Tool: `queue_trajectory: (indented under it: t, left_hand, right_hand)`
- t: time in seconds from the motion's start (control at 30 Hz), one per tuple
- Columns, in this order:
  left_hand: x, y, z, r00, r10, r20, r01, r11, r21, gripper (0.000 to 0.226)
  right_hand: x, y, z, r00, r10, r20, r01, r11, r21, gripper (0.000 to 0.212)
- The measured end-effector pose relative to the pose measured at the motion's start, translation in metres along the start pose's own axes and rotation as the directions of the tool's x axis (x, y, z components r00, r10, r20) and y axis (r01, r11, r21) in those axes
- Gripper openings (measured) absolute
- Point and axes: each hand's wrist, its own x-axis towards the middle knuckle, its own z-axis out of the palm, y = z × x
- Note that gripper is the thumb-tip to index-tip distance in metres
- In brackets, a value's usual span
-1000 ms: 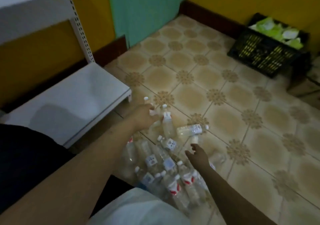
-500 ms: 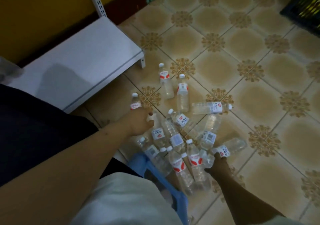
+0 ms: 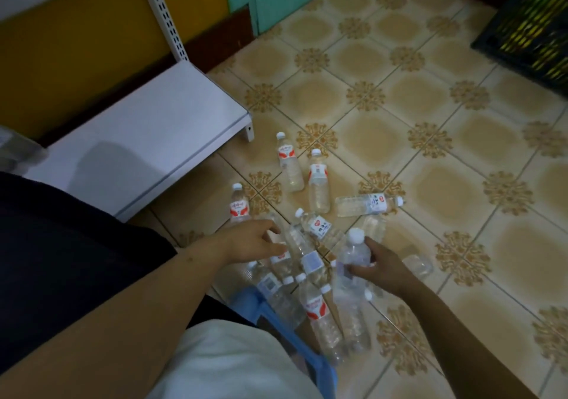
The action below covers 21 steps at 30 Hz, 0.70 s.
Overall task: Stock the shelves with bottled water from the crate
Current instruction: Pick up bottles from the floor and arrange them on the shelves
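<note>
Nearest, below both hands: white cloth over the person's lap (image 3: 221,365) and a blue plastic piece (image 3: 261,306), only partly visible. Right hand (image 3: 379,268) grips a clear water bottle (image 3: 352,255) around its body, white cap up, lifted above the pile. Left hand (image 3: 252,242) hangs over the bottle pile (image 3: 307,278), fingers loosely spread, holding nothing; can't tell if fingertips touch a bottle. Pile lies on the tiled floor (image 3: 430,152) between and beneath the hands, bottles on their sides, overlapping. Just past the left hand, one red-label bottle (image 3: 239,205) stands. Farther out, two more bottles (image 3: 307,171) lie side by side, and a sideways bottle (image 3: 368,204) lies beyond the right hand. Left of the left hand: low white shelf (image 3: 147,140), bare, with perforated upright (image 3: 159,14). Far beyond the right hand, black crate (image 3: 528,26) at frame edge.
</note>
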Motion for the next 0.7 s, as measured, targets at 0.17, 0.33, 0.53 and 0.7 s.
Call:
queue_trajectory:
  t: [0.17, 0.33, 0.53, 0.7]
  left_hand:
    - [-0.007, 0.001, 0.002, 0.998, 0.062, 0.031, -0.060, 0.996, -0.069, 0.082]
    - [-0.016, 0.001, -0.015, 0.935, 0.144, -0.325, -0.253, 0.911, -0.324, 0.071]
    - [-0.026, -0.003, -0.035, 0.862, 0.014, -0.506, -0.289, 0.835, -0.469, 0.072]
    - [-0.050, 0.002, -0.077, 0.890, 0.044, -0.454, -0.365, 0.666, -0.651, 0.068]
  right_hand:
    - [0.019, -0.105, -0.005, 0.997, -0.073, -0.007, 0.068, 0.881, 0.468, 0.033]
    - [0.042, -0.183, 0.002, 0.994, -0.050, -0.100, 0.103, 0.756, 0.647, 0.026]
    - [0.051, -0.252, -0.013, 0.980, -0.162, -0.113, 0.198, 0.826, 0.527, 0.042]
    - [0.063, -0.318, -0.042, 0.977, -0.209, -0.049, 0.194, 0.761, 0.619, 0.041]
